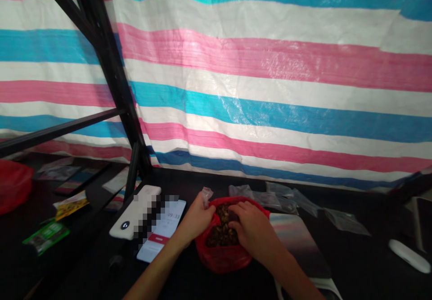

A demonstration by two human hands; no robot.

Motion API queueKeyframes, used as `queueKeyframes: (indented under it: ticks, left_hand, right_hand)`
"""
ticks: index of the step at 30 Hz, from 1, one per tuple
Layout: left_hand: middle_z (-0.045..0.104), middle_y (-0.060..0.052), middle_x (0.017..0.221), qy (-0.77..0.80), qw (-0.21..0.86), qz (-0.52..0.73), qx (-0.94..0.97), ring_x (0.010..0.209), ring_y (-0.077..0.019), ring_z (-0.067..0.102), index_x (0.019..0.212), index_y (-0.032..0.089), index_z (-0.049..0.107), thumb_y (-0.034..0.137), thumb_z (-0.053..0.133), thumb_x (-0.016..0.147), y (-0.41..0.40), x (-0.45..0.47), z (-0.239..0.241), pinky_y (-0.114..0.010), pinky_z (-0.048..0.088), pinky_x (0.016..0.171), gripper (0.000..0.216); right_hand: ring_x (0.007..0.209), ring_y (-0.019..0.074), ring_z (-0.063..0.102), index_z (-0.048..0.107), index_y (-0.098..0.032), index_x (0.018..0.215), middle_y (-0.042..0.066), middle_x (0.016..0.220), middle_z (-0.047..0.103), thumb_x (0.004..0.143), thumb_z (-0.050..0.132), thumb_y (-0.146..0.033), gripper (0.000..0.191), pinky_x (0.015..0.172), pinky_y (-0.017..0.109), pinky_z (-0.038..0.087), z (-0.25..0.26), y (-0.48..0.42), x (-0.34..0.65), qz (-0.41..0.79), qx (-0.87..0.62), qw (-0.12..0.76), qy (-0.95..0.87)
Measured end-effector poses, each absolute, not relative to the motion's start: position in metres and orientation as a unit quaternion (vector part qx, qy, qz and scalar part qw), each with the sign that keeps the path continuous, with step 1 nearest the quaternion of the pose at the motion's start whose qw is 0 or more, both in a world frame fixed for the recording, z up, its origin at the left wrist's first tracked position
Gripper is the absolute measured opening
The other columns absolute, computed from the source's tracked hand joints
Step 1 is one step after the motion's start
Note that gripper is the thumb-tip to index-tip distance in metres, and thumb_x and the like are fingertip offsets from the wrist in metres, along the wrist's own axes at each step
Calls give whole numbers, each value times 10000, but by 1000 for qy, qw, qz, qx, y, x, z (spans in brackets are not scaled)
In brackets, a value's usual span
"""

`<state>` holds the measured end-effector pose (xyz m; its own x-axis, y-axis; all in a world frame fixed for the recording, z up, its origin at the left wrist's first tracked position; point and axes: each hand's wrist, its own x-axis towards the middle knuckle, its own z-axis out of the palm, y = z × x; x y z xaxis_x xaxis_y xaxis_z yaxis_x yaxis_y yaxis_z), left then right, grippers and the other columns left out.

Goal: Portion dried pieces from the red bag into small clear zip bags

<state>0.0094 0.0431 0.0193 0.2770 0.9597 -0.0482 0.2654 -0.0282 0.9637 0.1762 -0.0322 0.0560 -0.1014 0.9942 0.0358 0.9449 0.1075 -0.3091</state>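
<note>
A red plastic bag (pixel 224 259) stands with its mouth spread wide, full of small brown and yellowish pieces (pixel 222 232) whose kind I cannot make out. My left hand (pixel 199 216) is closed at the bag's upper left rim. A small clear plastic bag (pixel 206 193) sticks up from its fingers. My right hand (pixel 251 225) reaches over the right rim into the red bag, fingers and thumb curled at the pieces. Something dark shows between them, too small to name.
Left of the bag lie a phone (pixel 172 223) with a lit screen and a white device (pixel 145 205). Several clear bags (pixel 280 198) lie behind, and a flat pad (pixel 300 241) at right. Further left are green (pixel 47 237) and yellow packets (pixel 71 205) and a black frame post (pixel 118 84).
</note>
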Motion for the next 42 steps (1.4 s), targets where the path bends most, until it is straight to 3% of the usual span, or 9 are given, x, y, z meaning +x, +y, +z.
queueKeyframes:
  ticks: [6,10,13,16,21,26,37,42]
  left_hand:
    - [625,17,767,484,470,376,635,756,-175,623,850,188,582,139,517,820,43,11,23,-293,502,757,87]
    - [610,-21,861,527,338,425,654,892,-223,616,831,209,536,191,554,827,44,8,24,-362,492,859,25]
    - [628,-48,972,502,257,434,702,972,-239,626,1020,210,547,167,551,835,43,2,30,-376,484,892,190]
    - [664,-63,1071,448,247,388,767,994,-242,646,1252,222,494,156,542,853,37,-1,38,-386,494,895,408]
    - [655,-104,1191,420,165,291,844,1077,-302,609,1308,199,513,264,628,862,28,1,45,-478,451,952,465]
    - [658,-52,1104,362,139,272,881,1043,-261,593,1186,229,585,263,650,873,24,4,47,-431,435,949,321]
    - [681,-101,1101,344,125,293,883,1040,-281,595,1206,184,587,296,661,891,18,12,43,-459,443,958,343]
    - [699,-81,1118,302,163,286,894,1044,-269,607,1174,192,598,227,672,858,18,12,40,-463,429,998,326]
  right_hand:
    - [1127,301,632,731,-204,1129,98,1151,739,835,706,-173,297,1037,436,447,49,-32,173,119,-647,183,-731]
    - [1126,287,646,725,-211,1144,87,1170,738,807,706,-163,341,1037,440,461,44,-33,180,186,-642,254,-699]
    - [1095,266,666,711,-223,1159,80,1170,733,833,659,-207,330,1009,431,490,44,-34,190,234,-631,314,-670]
    - [1040,240,692,686,-236,1177,65,1143,739,865,610,-249,321,964,403,528,50,-34,200,275,-605,364,-653]
    - [1136,234,665,658,-247,1215,64,1225,715,881,622,-299,340,1067,425,481,67,-37,207,240,-570,419,-665]
    - [1149,219,646,665,-268,1240,68,1240,674,908,591,-215,344,1061,401,493,65,-40,203,180,-548,389,-718]
    - [1188,216,625,594,-290,1352,85,1283,605,971,452,-120,441,1040,392,532,54,-45,197,52,-512,363,-777]
    - [1176,193,621,597,-299,1350,62,1266,622,968,512,-136,424,1034,341,524,60,-49,192,100,-482,357,-794]
